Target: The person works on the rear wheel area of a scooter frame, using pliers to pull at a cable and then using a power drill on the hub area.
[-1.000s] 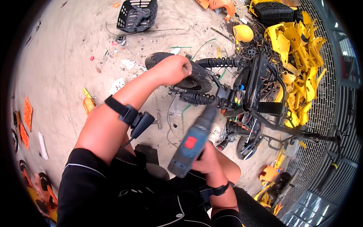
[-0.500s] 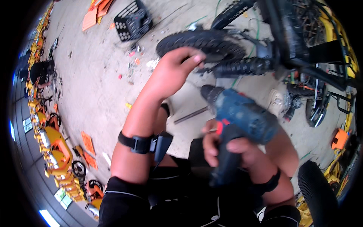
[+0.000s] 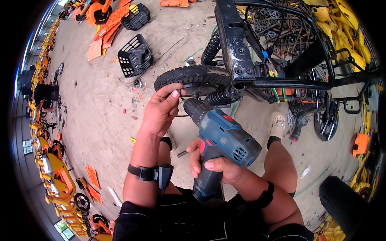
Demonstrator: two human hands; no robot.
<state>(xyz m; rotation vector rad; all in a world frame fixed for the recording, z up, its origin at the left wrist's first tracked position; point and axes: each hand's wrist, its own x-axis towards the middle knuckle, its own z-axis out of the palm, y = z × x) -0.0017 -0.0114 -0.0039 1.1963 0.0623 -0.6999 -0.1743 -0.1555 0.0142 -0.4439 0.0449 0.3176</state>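
Observation:
My right hand (image 3: pixel 225 168) is wrapped round the grip of a blue and black cordless drill (image 3: pixel 230 134). The drill's chuck points up and left, toward my left hand (image 3: pixel 160 112). Thumb and forefinger of that hand are pinched together; a small dark thing shows at their tips, too little to name. Just beyond the fingertips lies a wheel with a knobbly black tyre (image 3: pixel 173 77). A black coil shock absorber (image 3: pixel 222 95) runs from beside the wheel to a scuffed black bike frame (image 3: pixel 237 52).
Black plastic baskets (image 3: pixel 136 56) and orange panels (image 3: pixel 105 37) lie at the far left. Pliers (image 3: pixel 276 93) hang on the frame, with a heap of metal parts (image 3: pixel 273 28) behind. A short bar (image 3: pixel 182 154) rests between my feet. Yellow bikes (image 3: pixel 56 172) line the left.
My view has shifted, showing more of the frame and metal heap. The drill has moved left and its chuck is now close to my left hand, whose fingers are pinched near the wheel.

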